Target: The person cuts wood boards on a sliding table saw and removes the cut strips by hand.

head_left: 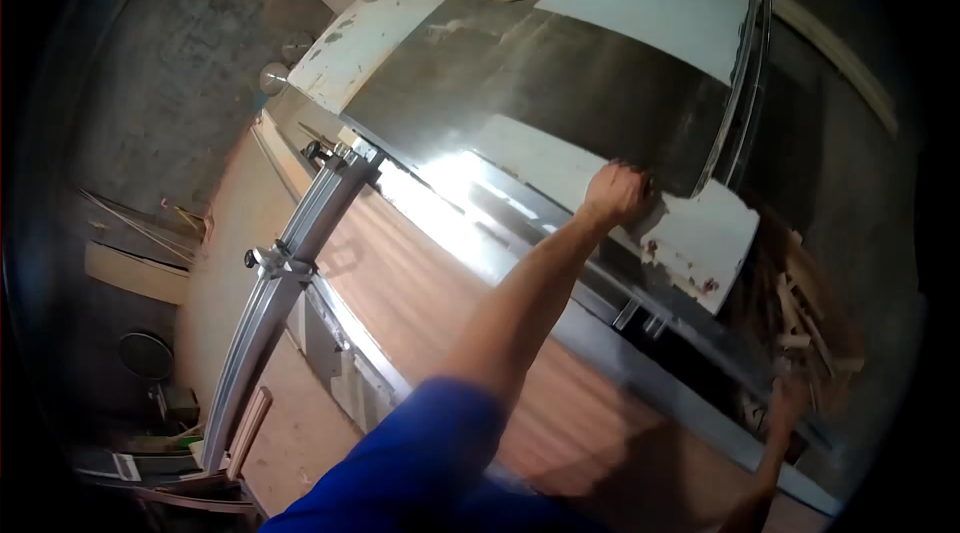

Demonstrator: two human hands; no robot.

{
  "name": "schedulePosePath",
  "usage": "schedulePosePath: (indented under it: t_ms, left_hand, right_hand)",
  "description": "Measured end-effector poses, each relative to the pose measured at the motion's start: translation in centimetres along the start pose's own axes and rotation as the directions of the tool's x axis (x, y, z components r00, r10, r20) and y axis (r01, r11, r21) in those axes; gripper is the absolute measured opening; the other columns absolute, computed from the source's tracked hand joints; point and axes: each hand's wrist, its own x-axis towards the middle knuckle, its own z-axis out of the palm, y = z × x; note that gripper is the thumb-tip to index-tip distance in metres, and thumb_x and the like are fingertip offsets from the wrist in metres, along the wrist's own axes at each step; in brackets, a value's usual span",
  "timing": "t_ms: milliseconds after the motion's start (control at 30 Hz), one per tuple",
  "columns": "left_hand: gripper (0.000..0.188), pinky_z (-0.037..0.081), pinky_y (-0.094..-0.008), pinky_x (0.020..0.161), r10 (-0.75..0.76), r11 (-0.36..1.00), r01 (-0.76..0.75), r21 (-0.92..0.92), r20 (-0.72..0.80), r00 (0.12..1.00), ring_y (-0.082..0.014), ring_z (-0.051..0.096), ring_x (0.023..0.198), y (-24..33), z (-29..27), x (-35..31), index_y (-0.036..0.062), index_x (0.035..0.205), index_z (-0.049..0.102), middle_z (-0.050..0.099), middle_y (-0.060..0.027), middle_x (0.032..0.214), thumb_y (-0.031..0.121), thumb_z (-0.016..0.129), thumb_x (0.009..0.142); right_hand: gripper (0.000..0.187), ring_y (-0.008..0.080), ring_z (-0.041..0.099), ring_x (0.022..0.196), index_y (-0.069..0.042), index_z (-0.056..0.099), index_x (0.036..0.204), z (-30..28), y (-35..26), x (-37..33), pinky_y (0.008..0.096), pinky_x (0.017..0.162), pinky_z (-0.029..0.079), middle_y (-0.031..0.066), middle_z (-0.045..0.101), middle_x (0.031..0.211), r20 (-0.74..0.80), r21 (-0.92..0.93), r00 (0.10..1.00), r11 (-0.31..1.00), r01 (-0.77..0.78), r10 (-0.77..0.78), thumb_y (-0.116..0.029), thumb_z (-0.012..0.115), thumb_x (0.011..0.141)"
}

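Observation:
My left hand is stretched out over the table of a large machine, which resembles a sliding table saw. Its fingers are curled closed over the white panel beside the dark metal tabletop. What lies under those fingers, if anything, is hidden. At the lower right, my right hand is low by the machine's edge, close to a heap of wood scraps. It is dim and smeared, so its fingers do not show clearly.
A wide reddish-brown wooden board lies along the near side, next to a shiny metal rail. An aluminium fence with clamp knobs crosses at the left. A metal bar runs along the far right side of the tabletop.

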Motion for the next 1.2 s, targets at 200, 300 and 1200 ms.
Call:
schedulePosePath:
  t_ms: [200, 300, 1200]
  left_hand:
    - [0.033, 0.054, -0.0455, 0.08, 0.037, 0.999, -0.037, 0.012, -0.015, 0.999, -0.035, 0.068, 0.087, -0.6, -1.0, -0.7, 0.0079, 0.082, 0.072, 0.072, -0.0158, 0.088, 0.031, 0.052, 0.092]
    - [0.032, 0.054, -0.0458, 0.082, 0.069, 0.997, -0.067, 0.021, -0.063, 0.996, -0.0339, 0.068, 0.091, -2.9, 0.3, -1.5, 0.0089, 0.087, 0.073, 0.072, -0.0155, 0.093, 0.032, 0.051, 0.092]
    - [0.021, 0.054, -0.0424, 0.073, 0.152, 0.988, -0.149, 0.034, -0.138, 0.979, -0.0341, 0.067, 0.078, -0.2, -1.3, -2.3, 0.0065, 0.079, 0.068, 0.07, -0.0132, 0.082, 0.022, 0.06, 0.091]
  right_hand:
    - [0.033, 0.0334, 0.035, 0.06, 0.002, 0.042, 0.066, -1.4, -2.9, -1.1, 0.0515, 0.059, 0.028, 0.018, 0.031, 0.065, 0.013, 0.103, 0.994, 0.989, -0.11, 0.109, -0.02, 0.049, 0.09]
    - [0.03, 0.0364, 0.045, 0.058, 0.002, 0.055, 0.072, -0.9, -5.2, -0.7, 0.0537, 0.063, 0.037, 0.0208, 0.045, 0.064, -0.015, 0.049, 0.999, 0.998, -0.036, 0.037, -0.021, 0.047, 0.089]
    - [0.037, 0.0336, 0.058, 0.12, -0.002, 0.063, 0.124, -2.7, -25.0, 19.8, 0.0394, 0.104, 0.045, 0.0148, 0.065, 0.127, -0.338, 0.517, 0.923, 0.783, 0.346, -0.184, -0.028, 0.048, 0.104]
